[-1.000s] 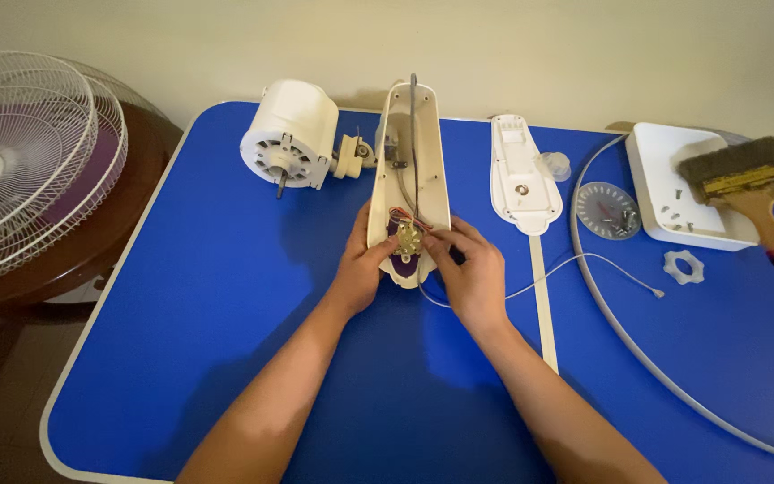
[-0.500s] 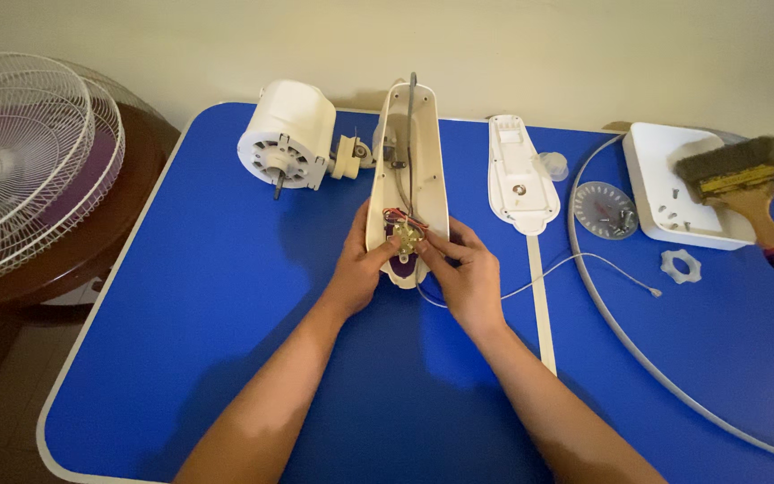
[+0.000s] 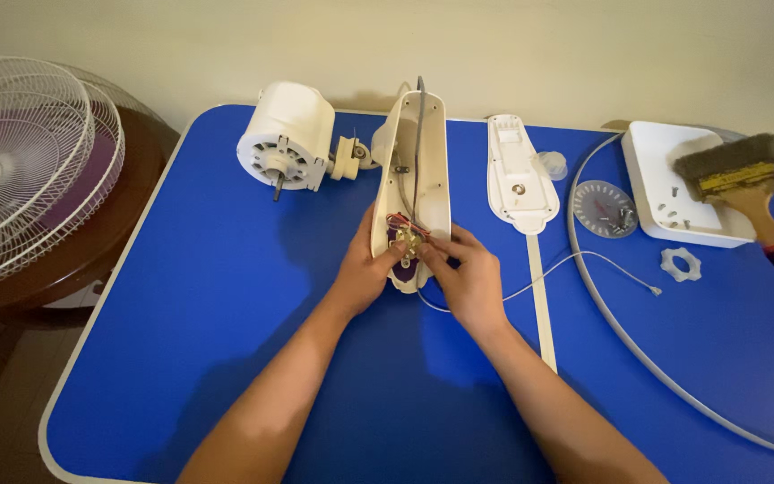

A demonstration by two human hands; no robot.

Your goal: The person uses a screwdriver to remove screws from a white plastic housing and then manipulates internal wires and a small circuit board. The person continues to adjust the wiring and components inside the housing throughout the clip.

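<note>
1. Fingers [image 3: 405, 252] of both hands meet at the near end of a cream plastic housing [image 3: 416, 170] lying open side up on the blue surface [image 3: 226, 296].
2. Left hand [image 3: 365, 269] cups the housing's left wall, its thumb pressed onto a small switch part [image 3: 408, 240] with red wires that sits inside the housing.
3. Right hand [image 3: 468, 278] comes from the other side; its fingers are bent and drawn together, pinching that same part from the right.
4. So the switch part lies right between the two sets of fingertips, touching both.
5. Just left of the housing's far end rests a white motor [image 3: 287, 148].
6. To the right lie a flat cream cover [image 3: 520, 175], a thin wire [image 3: 575, 264], a white tray [image 3: 674, 179] and a brush [image 3: 745, 184].
7. A fan grille [image 3: 20, 170] sits off the surface to the left.
</note>
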